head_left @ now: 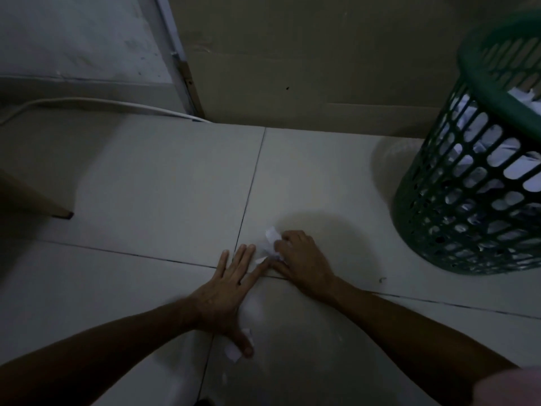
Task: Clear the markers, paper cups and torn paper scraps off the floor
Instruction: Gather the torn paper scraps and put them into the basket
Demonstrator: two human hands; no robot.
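On the pale tiled floor, my right hand curls its fingers round a bunch of white torn paper scraps. My left hand lies flat beside it with straight, spread fingers, its fingertips touching the edge of the same scraps. Another small white paper scrap lies on the floor under my left thumb. No markers or paper cups are in view.
A green lattice waste basket with white paper inside stands at the right. A brown cardboard sheet leans against the far wall. A white cable runs along the floor at the back left. A wooden furniture leg stands at the left.
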